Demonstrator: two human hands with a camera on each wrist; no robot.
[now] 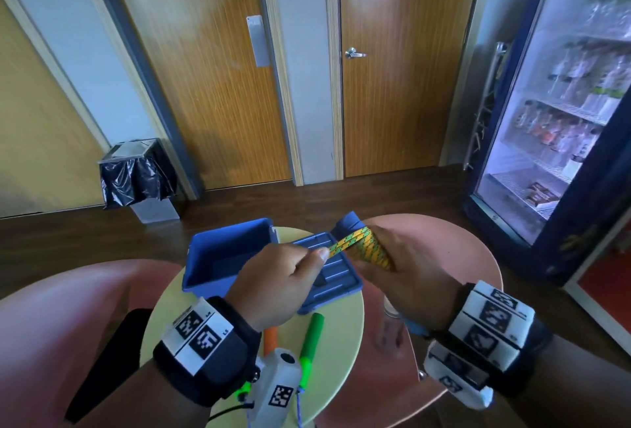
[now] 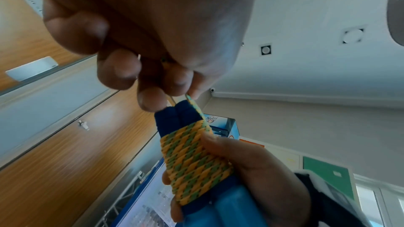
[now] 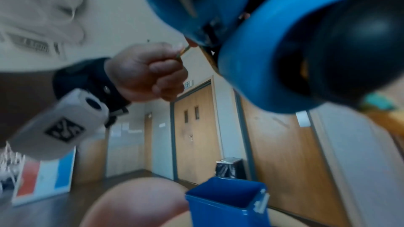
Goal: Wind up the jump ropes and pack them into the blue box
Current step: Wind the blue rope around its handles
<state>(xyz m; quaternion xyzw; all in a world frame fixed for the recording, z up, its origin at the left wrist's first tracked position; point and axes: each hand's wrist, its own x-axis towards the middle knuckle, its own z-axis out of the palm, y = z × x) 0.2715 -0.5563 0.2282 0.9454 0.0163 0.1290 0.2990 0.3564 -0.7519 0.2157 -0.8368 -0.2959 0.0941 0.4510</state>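
Observation:
My right hand (image 1: 396, 267) grips the two blue handles (image 2: 220, 208) of a jump rope, held side by side above the table. Yellow-green rope (image 1: 367, 248) is coiled tightly round them (image 2: 192, 161). My left hand (image 1: 290, 277) pinches the loose rope end (image 1: 336, 246) between thumb and fingers, just left of the coil. In the right wrist view the handle ends (image 3: 268, 53) fill the top, with the left hand (image 3: 150, 72) beside them. The open blue box (image 1: 218, 257) stands on the round table, below and left of my hands.
The box's blue lid (image 1: 334, 274) lies flat right of the box. A green-handled jump rope (image 1: 312, 335) and an orange handle (image 1: 270, 337) lie on the yellow-green table (image 1: 345, 335). Pink chairs (image 1: 444, 240) flank the table. A bin (image 1: 140, 175) and a drinks fridge (image 1: 563, 120) stand beyond.

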